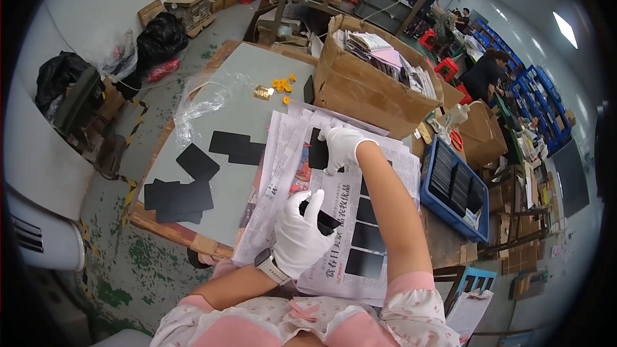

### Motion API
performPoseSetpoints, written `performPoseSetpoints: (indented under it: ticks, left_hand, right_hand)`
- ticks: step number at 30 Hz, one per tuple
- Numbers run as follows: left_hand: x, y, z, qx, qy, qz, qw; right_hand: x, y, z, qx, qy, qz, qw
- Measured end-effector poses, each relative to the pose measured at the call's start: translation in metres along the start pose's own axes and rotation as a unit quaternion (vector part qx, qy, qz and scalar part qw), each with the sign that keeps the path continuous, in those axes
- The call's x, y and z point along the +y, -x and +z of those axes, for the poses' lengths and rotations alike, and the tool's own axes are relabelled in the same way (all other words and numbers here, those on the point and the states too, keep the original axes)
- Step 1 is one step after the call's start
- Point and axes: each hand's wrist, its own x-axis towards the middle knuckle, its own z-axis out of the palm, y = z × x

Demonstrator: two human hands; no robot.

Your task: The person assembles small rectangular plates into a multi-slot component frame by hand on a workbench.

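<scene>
1. Pink-trimmed clothing (276, 318) sits nearest, below both hands.
2. One black card (317, 149) lies on newspaper (286, 151), ahead of the left hand (301, 239); the glove hides its true long axis.
3. Right hand (342, 146), nearer, touches it, thumb and fingers parted; grip unclear.
4. Left fingers curl partly closed around dark cards (329, 220).
5. Rightward: blue tray (450, 218).

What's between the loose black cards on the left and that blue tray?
In the head view: grey tabletop, then newspaper sheets bearing more black cards, with the left hand, right hand and right forearm over them.
</scene>
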Motion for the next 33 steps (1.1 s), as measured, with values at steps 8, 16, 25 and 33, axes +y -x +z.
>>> performPoseSetpoints:
  ticks: [8, 16, 25, 33]
  left_hand:
    - [0.001, 0.001, -0.006, 0.002, 0.008, 0.003, 1.000]
    - [0.003, 0.001, -0.007, -0.010, 0.014, -0.001, 1.000]
    - [0.010, -0.010, 0.004, 0.061, 0.009, 0.027, 0.998]
    - [0.007, -0.002, 0.000, -0.036, -0.066, -0.002, 0.997]
  right_hand:
    - [-0.004, -0.001, -0.007, 0.001, -0.071, 0.008, 0.997]
    - [0.004, 0.005, 0.034, 0.029, 0.029, -0.014, 0.999]
    - [-0.055, 0.138, 0.064, 0.025, -0.182, -0.123, 0.975]
    - [-0.024, 0.263, 0.110, 0.235, -0.065, -0.083, 0.966]
